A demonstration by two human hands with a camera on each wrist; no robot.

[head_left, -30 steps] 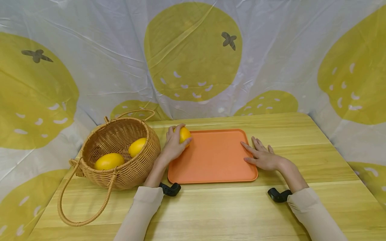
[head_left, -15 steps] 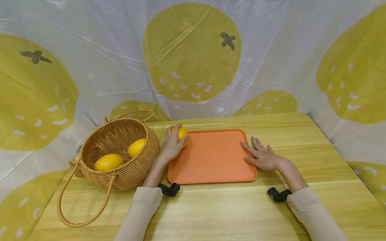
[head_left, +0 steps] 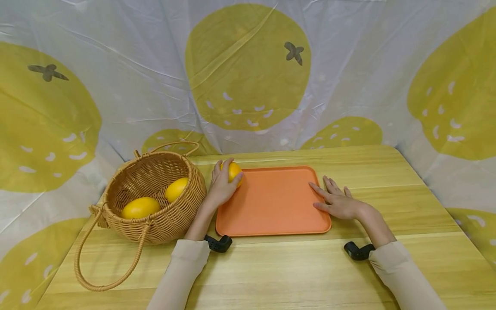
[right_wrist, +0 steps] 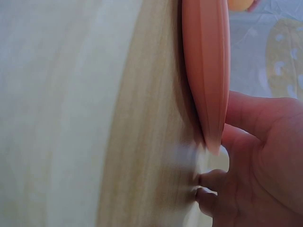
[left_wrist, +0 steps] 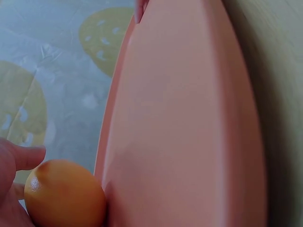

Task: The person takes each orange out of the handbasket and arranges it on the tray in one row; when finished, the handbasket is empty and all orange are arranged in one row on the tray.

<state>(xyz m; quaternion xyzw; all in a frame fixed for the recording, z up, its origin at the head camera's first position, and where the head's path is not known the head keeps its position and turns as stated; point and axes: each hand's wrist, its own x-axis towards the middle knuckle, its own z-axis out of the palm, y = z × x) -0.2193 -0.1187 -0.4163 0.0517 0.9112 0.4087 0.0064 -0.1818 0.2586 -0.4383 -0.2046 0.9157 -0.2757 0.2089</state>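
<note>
At the back left corner of the orange tray [head_left: 271,202], my left hand [head_left: 222,187] holds a yellow lemon [head_left: 235,172], fingers curved over its far side. A small nub shows on the lemon [left_wrist: 66,194] in the left wrist view, where it sits against the tray's edge. My right hand [head_left: 341,204] lies at the tray's right edge with its fingers spread. Its thumb and forefinger reach over the rim, and the other fingers extend over the table beyond. From the right wrist view, the hand [right_wrist: 270,156] touches the end of the tray [right_wrist: 206,61].
A round wicker basket [head_left: 174,226] stands left of the tray, close to my left forearm. Two yellow lemons lie inside, one at the front [head_left: 140,208] and one at the right [head_left: 176,189]. The basket's front handle [head_left: 79,267] hangs down onto the wooden table [head_left: 286,275].
My left hand and the lemon have shifted slightly left, toward the tray's corner. My right hand, the tray and the basket look the same.
</note>
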